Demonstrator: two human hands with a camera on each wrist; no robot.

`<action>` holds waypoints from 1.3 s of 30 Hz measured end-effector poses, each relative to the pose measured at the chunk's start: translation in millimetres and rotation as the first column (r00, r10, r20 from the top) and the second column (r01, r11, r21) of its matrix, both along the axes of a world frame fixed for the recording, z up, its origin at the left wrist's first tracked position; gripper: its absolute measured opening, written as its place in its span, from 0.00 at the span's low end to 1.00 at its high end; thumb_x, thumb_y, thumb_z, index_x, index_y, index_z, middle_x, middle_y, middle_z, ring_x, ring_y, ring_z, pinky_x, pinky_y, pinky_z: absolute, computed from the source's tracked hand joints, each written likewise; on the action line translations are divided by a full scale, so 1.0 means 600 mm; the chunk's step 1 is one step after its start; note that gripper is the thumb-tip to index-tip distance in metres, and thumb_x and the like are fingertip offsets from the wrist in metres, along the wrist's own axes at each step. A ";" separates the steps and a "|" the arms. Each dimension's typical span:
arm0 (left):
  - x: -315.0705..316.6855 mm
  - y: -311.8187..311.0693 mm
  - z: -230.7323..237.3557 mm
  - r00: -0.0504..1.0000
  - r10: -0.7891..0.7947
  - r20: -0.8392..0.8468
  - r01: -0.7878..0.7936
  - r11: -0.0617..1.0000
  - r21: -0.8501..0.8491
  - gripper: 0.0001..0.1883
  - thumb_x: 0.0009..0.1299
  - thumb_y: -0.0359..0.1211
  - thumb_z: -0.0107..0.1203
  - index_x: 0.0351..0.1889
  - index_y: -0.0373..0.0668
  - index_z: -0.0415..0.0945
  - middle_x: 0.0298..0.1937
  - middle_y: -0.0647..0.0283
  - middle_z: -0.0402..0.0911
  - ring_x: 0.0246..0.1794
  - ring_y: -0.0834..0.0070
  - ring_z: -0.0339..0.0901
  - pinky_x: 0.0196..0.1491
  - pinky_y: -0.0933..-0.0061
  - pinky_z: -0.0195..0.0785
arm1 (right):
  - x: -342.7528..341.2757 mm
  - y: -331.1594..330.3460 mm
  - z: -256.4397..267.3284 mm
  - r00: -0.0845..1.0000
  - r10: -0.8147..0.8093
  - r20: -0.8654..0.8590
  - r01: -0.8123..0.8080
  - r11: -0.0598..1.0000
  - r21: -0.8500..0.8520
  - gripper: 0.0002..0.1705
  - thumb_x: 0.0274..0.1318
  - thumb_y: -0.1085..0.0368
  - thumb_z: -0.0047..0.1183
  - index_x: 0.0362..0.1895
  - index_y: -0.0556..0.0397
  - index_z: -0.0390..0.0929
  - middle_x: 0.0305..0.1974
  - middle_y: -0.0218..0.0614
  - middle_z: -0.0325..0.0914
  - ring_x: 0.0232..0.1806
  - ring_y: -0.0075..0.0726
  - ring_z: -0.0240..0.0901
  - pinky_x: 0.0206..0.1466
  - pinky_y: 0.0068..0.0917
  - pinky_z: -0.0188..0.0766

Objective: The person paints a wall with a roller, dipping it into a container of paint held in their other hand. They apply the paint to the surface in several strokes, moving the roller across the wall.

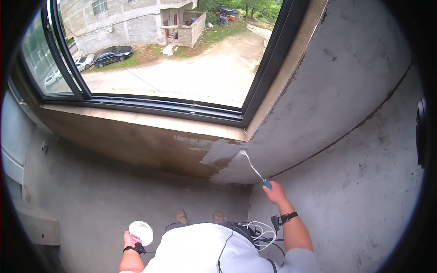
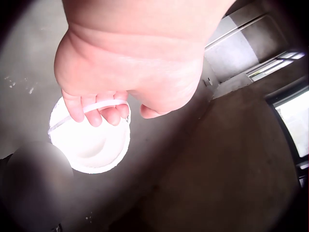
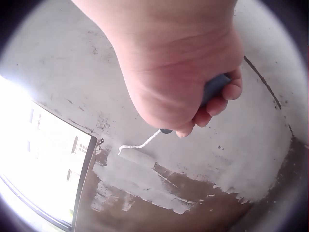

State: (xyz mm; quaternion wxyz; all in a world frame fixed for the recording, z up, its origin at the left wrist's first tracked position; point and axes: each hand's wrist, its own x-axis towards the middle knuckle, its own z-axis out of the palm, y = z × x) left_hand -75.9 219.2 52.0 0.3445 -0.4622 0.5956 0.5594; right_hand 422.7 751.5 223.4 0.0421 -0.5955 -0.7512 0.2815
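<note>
My right hand (image 1: 276, 194) grips the blue handle (image 1: 267, 184) of a paint roller, whose paint-smeared wire shaft (image 1: 254, 166) runs up to the wall. At its end the small roller head (image 1: 243, 152) is at the wall just below the window's right corner. In the right wrist view, curled fingers wrap the roller's handle (image 3: 216, 88). Low on the left, my left hand (image 1: 130, 239) holds a white bucket (image 1: 144, 233). The left wrist view shows the fingers hooked under the bucket's handle strap (image 2: 108, 104), with white contents (image 2: 91, 147) inside.
Wet light grey coating (image 1: 227, 157) borders bare brown wall (image 1: 154, 143) under the window sill (image 1: 150, 122). A dark window frame (image 1: 182, 110) stands above. Grey walls (image 1: 355, 173) meet at the right. White cables (image 1: 261, 234) hang at the waist, above the grey floor (image 1: 95, 195).
</note>
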 end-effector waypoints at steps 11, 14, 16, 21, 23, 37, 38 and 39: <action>0.008 -0.028 0.006 0.998 0.010 -0.068 -0.005 0.997 0.075 0.14 0.70 0.46 0.39 0.23 0.54 0.56 0.17 0.75 0.57 0.19 0.79 0.54 0.27 0.71 0.51 | -0.065 -0.002 0.002 0.997 0.071 0.001 -0.071 0.997 -0.020 0.20 0.58 0.51 0.55 0.42 0.56 0.75 0.38 0.51 0.80 0.43 0.59 0.76 0.46 0.45 0.71; 0.028 -0.051 0.008 0.997 0.057 -0.051 -0.054 0.998 0.043 0.14 0.70 0.45 0.39 0.23 0.53 0.56 0.17 0.75 0.57 0.19 0.80 0.54 0.27 0.73 0.51 | -0.087 0.012 -0.002 0.993 0.117 -0.006 -0.118 0.993 -0.026 0.20 0.59 0.50 0.54 0.41 0.55 0.75 0.38 0.51 0.79 0.44 0.59 0.76 0.46 0.45 0.72; 0.044 -0.068 0.002 0.983 0.179 -0.040 -0.178 0.984 0.016 0.13 0.69 0.44 0.39 0.23 0.53 0.56 0.18 0.75 0.57 0.19 0.79 0.53 0.28 0.72 0.51 | -0.105 0.022 -0.004 0.984 0.175 0.027 -0.173 0.984 -0.048 0.20 0.59 0.50 0.54 0.42 0.54 0.75 0.39 0.50 0.79 0.45 0.59 0.76 0.46 0.45 0.71; 0.096 -0.126 -0.007 0.978 0.208 -0.001 -0.208 0.977 -0.037 0.13 0.70 0.46 0.37 0.27 0.52 0.56 0.22 0.72 0.60 0.22 0.75 0.55 0.30 0.67 0.51 | -0.155 0.032 -0.001 0.973 0.231 0.015 -0.230 0.971 -0.070 0.20 0.59 0.49 0.54 0.42 0.53 0.75 0.40 0.49 0.79 0.45 0.58 0.75 0.47 0.45 0.71; 0.105 -0.166 -0.024 0.988 0.146 0.041 -0.143 0.987 -0.074 0.13 0.69 0.46 0.36 0.27 0.50 0.57 0.21 0.70 0.60 0.21 0.72 0.57 0.28 0.63 0.53 | -0.172 0.038 -0.009 0.967 0.254 0.002 -0.254 0.965 -0.069 0.20 0.59 0.49 0.54 0.42 0.53 0.75 0.40 0.49 0.79 0.45 0.57 0.75 0.48 0.45 0.71; 0.085 -0.260 -0.083 0.997 0.081 0.014 -0.079 0.994 -0.078 0.12 0.65 0.44 0.36 0.28 0.46 0.59 0.19 0.68 0.59 0.19 0.71 0.58 0.28 0.59 0.60 | -0.158 0.043 -0.051 0.958 0.265 0.107 -0.256 0.963 -0.088 0.22 0.58 0.48 0.55 0.43 0.55 0.76 0.43 0.51 0.79 0.46 0.59 0.75 0.49 0.46 0.72; 0.076 -0.249 -0.083 1.000 0.026 -0.007 -0.027 0.997 -0.077 0.12 0.65 0.44 0.36 0.30 0.46 0.60 0.20 0.67 0.60 0.20 0.70 0.59 0.29 0.59 0.61 | -0.144 0.044 -0.062 0.961 0.256 0.107 -0.248 0.966 -0.078 0.22 0.58 0.48 0.55 0.43 0.55 0.76 0.43 0.51 0.79 0.46 0.59 0.75 0.49 0.46 0.72; 0.066 -0.236 -0.084 0.999 -0.030 -0.028 0.028 0.997 -0.075 0.12 0.66 0.44 0.36 0.31 0.45 0.60 0.21 0.66 0.61 0.21 0.70 0.60 0.30 0.59 0.62 | -0.127 0.045 -0.073 0.965 0.233 0.122 -0.220 0.969 -0.108 0.23 0.57 0.48 0.55 0.42 0.55 0.77 0.43 0.51 0.79 0.47 0.58 0.75 0.49 0.46 0.72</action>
